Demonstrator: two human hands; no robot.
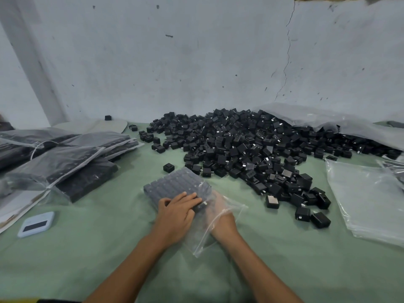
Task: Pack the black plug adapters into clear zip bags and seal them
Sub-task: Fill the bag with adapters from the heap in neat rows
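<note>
A clear zip bag [215, 236] lies on the green cloth in front of me, its far half filled with neat rows of black plug adapters [175, 184]. My left hand [177, 212] rests flat on top of the bag, fingers stretched over the nearest row. My right hand [220, 207] is pushed in through the bag's open mouth and shows only hazily through the plastic; its fingers are hidden. A large heap of loose black adapters [240, 145] spreads behind and to the right.
Filled, sealed bags [65, 162] are stacked at the left. A stack of empty clear bags [367, 197] lies at the right. A big plastic sack [328, 121] spills adapters at the back right. A small pale blue device [36, 224] sits near left. A wall stands behind.
</note>
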